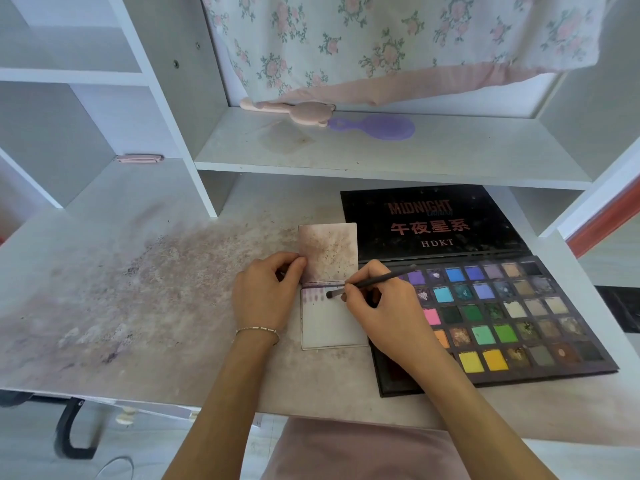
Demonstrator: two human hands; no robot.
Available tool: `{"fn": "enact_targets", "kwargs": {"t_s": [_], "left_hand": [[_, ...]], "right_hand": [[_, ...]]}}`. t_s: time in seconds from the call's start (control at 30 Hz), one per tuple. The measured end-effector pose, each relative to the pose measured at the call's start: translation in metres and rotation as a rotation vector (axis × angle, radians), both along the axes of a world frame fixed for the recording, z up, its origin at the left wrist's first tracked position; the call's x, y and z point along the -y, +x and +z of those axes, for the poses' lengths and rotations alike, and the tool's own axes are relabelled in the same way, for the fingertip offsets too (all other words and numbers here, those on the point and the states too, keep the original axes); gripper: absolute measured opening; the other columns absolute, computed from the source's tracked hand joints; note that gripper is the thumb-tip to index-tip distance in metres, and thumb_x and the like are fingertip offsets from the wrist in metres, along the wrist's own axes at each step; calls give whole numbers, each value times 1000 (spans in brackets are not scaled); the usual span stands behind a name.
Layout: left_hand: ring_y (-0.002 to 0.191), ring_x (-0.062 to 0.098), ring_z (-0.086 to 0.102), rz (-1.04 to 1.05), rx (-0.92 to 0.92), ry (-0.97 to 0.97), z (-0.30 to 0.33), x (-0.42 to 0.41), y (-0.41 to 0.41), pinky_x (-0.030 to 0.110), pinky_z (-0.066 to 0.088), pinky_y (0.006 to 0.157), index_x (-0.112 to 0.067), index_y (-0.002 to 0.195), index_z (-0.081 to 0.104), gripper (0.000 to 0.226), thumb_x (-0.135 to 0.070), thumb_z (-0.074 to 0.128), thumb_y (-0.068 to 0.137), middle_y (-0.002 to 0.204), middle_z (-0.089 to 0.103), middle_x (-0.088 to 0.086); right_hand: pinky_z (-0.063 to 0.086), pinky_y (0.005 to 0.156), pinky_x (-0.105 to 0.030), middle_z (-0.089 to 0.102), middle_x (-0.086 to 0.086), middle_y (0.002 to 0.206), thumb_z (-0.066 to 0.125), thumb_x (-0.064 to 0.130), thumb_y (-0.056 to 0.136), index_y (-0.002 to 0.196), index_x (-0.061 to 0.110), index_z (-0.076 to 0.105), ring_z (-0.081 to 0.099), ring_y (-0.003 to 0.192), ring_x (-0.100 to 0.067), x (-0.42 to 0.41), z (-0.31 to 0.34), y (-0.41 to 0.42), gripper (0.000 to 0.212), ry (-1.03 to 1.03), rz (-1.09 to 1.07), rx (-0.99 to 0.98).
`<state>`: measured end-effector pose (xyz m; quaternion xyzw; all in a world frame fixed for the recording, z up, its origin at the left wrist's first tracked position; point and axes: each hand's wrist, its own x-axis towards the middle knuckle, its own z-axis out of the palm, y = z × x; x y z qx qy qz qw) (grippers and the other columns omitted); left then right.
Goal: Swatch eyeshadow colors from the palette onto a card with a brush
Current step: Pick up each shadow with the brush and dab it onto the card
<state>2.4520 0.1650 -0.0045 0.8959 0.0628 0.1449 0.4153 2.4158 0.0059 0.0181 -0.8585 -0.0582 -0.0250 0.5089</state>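
A white card (329,327) lies on the desk, with several purple swatches along its top left edge. A stained second sheet (328,251) stands folded up behind it. My left hand (265,292) pinches the left edge of that sheet where it meets the card. My right hand (377,306) grips a thin dark brush (374,281), whose tip touches the card just right of the swatches. The open eyeshadow palette (502,317), with several rows of coloured pans and a black lid, lies to the right; my right hand covers its left pans.
The desk surface (138,299) is smeared with purple-pink powder on the left. On a shelf above lie a pink brush (294,110) and a purple comb (377,128). Floral fabric (381,39) hangs behind them. A pink clip (138,158) sits on the left ledge.
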Motion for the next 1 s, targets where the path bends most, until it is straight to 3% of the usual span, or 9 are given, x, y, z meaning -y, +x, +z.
{"fn": "enact_targets", "kwargs": {"t_s": [0.33,0.5,0.63,0.9,1.0], "left_hand": [[73,7,58,1,-13,4,0,0,0,12,37,60,-27,90,72,16,-33,58,84,82,70,-8],[75,9,60,-6,-13,-9,2,0,-1,20,41,64,-26,89,72,16,-32,58,84,81,70,-6],[73,8,58,-1,-15,-10,2,0,-1,15,39,61,-26,89,72,15,-31,58,84,81,70,-7],[75,8,59,2,-17,-11,3,1,-1,19,40,63,-26,90,72,15,-31,59,84,82,70,-7],[71,4,56,1,-12,-13,3,1,-1,14,37,61,-26,89,72,14,-30,59,84,80,69,-10]], "right_hand": [[44,56,-11,59,5,70,58,16,85,74,23,51,52,66,0,0,0,0,15,-4,7,1],[44,56,-11,60,4,71,57,16,85,75,23,51,52,66,0,0,0,-1,14,4,5,3],[45,56,-14,60,3,71,57,17,85,76,21,52,53,67,-4,0,-1,-1,12,2,6,-9],[46,59,-19,61,1,73,57,16,86,77,20,52,54,69,-8,0,0,-1,11,1,16,-4],[46,59,-16,60,3,72,57,16,86,77,20,52,54,70,-5,0,0,-1,11,2,17,6]]}}
